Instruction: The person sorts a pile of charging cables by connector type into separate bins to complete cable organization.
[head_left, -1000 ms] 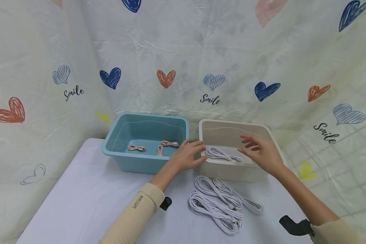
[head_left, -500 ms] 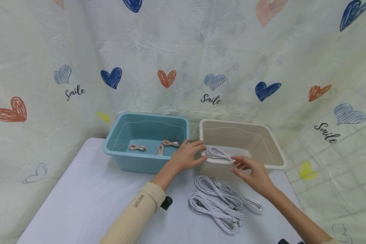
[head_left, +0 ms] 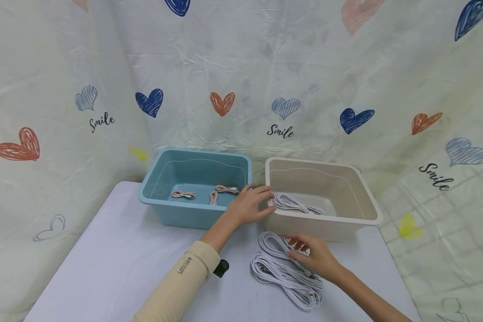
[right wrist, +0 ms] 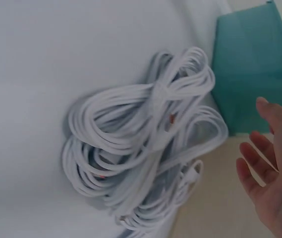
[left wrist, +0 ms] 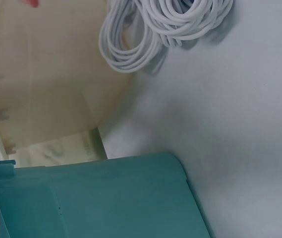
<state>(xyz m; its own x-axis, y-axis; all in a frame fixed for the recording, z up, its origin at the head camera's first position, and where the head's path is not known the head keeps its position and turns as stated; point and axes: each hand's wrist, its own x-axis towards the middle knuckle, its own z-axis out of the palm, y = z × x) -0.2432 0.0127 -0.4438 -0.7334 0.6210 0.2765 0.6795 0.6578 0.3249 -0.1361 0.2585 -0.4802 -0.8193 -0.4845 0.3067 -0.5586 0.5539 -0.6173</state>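
Observation:
My left hand (head_left: 249, 206) lies across the gap between the blue bin (head_left: 197, 214) and the beige bin (head_left: 326, 225), fingertips touching the beige rim. Over a pile of coiled white cables (head_left: 279, 275) on the table hovers my right hand (head_left: 315, 257), its fingers loosely bent. In the right wrist view the same hand (right wrist: 274, 163) appears apart from the cables (right wrist: 141, 129), holding nothing. A bundled white cable (head_left: 295, 204) lies in the beige bin at its left side. Three small pale pinkish cable bundles (head_left: 183, 194) lie in the blue bin.
A white cloth (head_left: 112, 259) covers the table. Behind the bins hangs a pale curtain (head_left: 241, 67) printed with hearts and words. A black wrist camera (head_left: 221, 268) sits by the left cuff.
My right hand has come out from over the beige bin, moving toward me and left, down to the cables on the table. My left hand has stayed at the rims.

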